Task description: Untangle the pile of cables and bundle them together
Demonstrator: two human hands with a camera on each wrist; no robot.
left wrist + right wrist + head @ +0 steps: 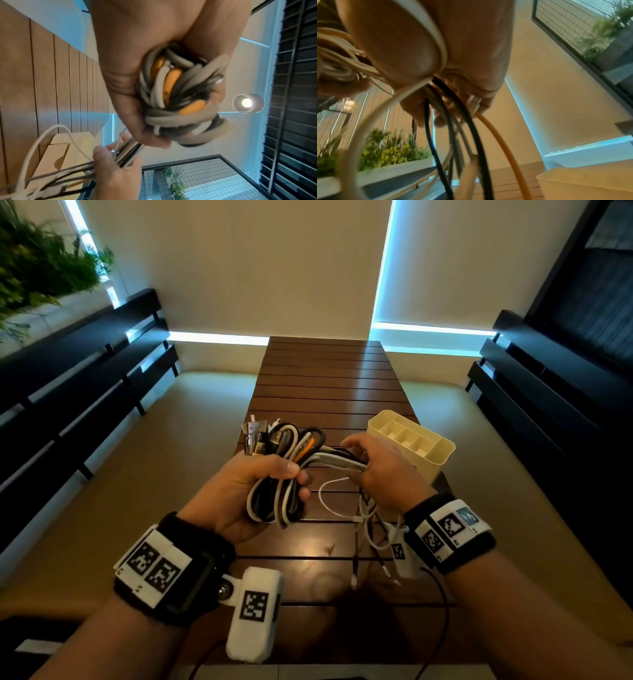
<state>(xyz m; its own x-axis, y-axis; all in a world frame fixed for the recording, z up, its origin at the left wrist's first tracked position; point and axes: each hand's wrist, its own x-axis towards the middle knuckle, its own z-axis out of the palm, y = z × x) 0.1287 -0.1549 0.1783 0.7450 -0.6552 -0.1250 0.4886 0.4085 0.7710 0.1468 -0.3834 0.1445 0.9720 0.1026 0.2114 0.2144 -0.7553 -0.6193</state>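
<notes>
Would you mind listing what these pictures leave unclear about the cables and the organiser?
- Cable count in the coiled bundle: head view, left hand wraps it.
- Loose cable ends: too small to identify connectors.
- Organiser compartments: near ones hidden behind right hand; contents unseen.
- Right wrist view: strands blurred.

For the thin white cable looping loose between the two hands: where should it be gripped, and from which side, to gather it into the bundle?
Probably at the top of its arc, where the thin white cable hangs free above the table. Pinch it from above: the left hand grips the cable bundle on one side, the right hand holds the strands on the other, and the tails below are tangled.
</notes>
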